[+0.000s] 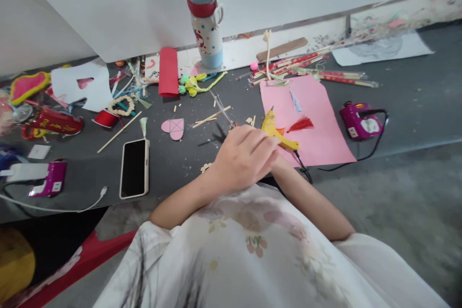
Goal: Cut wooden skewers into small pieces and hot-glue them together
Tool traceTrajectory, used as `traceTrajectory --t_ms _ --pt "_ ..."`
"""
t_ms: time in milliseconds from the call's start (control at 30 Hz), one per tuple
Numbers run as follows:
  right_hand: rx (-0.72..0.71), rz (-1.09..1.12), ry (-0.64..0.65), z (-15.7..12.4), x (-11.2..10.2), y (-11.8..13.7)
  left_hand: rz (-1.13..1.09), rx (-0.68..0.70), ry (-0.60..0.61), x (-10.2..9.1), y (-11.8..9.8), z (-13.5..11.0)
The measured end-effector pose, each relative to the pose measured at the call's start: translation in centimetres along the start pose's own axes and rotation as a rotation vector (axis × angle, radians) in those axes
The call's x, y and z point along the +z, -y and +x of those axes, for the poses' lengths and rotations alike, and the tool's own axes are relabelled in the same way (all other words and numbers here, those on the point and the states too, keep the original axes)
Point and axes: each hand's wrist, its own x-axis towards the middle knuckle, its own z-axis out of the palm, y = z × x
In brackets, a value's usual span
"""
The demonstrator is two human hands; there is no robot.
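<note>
My left hand (pixel 247 156) lies over my right hand at the table's front edge, its fingers pressed together and curled downward. Under it, my right hand (pixel 275 161) is hidden except near the wrist; its fingers do not show. Just above the knuckles a thin, see-through, pointed thing (pixel 223 107) sticks up, with a bit of red at its base; whether a hand holds it I cannot tell. Right beside the fingers, a yellow glue gun (pixel 279 132) rests on a pink paper sheet (pixel 325 130). A red tassel (pixel 301 124) lies next to it.
A pink paper heart (pixel 173 129), small sticks (pixel 212 116) and a phone (pixel 134 168) lie to the left. A bottle (pixel 207 24) stands at the back, near red-wrapped sticks (pixel 288 65). Purple power adapters (pixel 361 121) with cords sit at both sides.
</note>
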Motion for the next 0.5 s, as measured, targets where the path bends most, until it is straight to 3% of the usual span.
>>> traceTrajectory --t_ms 167,500 --pt "0.05 -0.024 -0.111 -1.3 0.2 0.6 0.056 0.019 0.068 1.9 0.3 0.8" --pt "0.078 -0.062 -0.139 -1.0 0.8 0.6 0.078 0.04 0.164 1.9 1.0 0.9"
